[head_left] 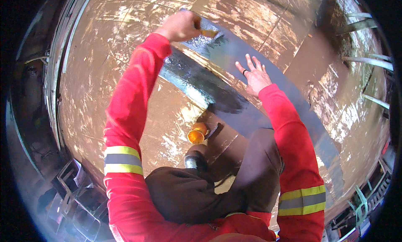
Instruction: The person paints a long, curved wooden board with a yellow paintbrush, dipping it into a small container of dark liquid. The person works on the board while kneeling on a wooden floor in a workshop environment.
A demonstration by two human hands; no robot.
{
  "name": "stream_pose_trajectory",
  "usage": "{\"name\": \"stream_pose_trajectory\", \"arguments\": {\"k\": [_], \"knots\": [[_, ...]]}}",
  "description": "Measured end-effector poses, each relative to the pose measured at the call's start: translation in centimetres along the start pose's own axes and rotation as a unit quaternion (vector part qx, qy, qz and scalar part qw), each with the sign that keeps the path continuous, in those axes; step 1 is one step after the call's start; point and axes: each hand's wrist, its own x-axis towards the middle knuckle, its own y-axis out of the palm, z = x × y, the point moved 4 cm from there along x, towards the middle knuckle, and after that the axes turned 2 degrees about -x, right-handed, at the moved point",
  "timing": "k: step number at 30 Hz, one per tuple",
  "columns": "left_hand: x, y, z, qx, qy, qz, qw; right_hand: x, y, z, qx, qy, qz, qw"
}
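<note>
My left hand is closed around a paintbrush, whose yellowish end shows beyond the fingers. The brush is at the far end of a long grey strip, over a wet, shiny patch. My right hand has its fingers spread over the same strip, nearer to me; I cannot tell whether it presses on it. Beside it lies a second grey strip, dark and glossy with liquid over its far part.
A small orange container stands by my shoe, with another orange piece behind it. The brown floor sheeting is stained and scuffed. Pale metal bars jut in at the right. Chairs stand at the lower left.
</note>
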Motion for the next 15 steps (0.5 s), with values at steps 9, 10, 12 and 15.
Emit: {"name": "stream_pose_trajectory", "arguments": {"k": [9,10,12,15], "knots": [[-2.5,-1.5,8.6,0.24,-0.212,-0.132,0.938,0.1,0.2,-0.1,-0.015,-0.004,-0.015,1.0],[-2.7,-0.9,5.7,0.232,-0.188,-0.131,0.945,-0.1,0.4,-0.3,-0.019,0.001,-0.013,1.0],[-3.1,2.5,1.0,0.26,-0.112,-0.068,0.957,0.0,0.1,-0.2,-0.015,-0.002,-0.018,1.0],[-4.8,4.5,-2.8,0.087,-0.043,-0.062,0.993,0.1,0.8,-0.3,-0.007,-0.002,-0.026,1.0]]}}
